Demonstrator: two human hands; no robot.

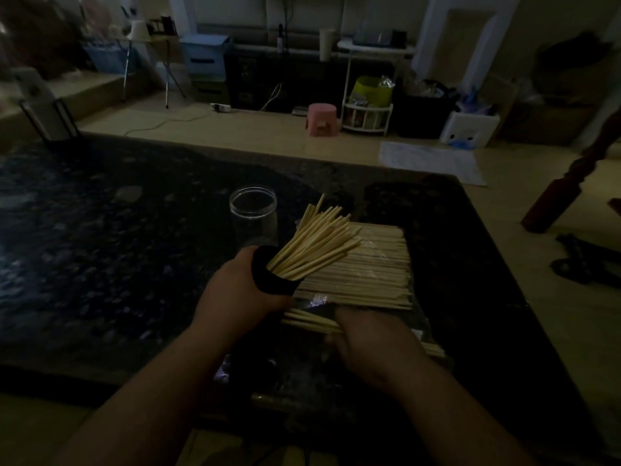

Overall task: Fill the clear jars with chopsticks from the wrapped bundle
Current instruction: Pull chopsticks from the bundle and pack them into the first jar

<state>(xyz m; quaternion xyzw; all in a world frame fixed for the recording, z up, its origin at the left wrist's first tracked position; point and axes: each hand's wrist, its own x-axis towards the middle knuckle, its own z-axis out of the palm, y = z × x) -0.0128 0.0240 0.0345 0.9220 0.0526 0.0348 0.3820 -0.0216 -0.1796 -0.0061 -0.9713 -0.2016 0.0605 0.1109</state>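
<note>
Wooden chopsticks (316, 243) fan from the held jar (268, 280), which our left grip (242, 297) curls round; our right grip (373, 338) pinches loose sticks (309, 322) beside the wrapped bundle (369, 274) on the desk (134, 264); the second jar (253, 210) stands empty; we judge roughly half remains.

Dim room, dark speckled table (100, 230), tan floor (235, 129), pink stool (321, 118), white shelf rack (368, 117)
</note>
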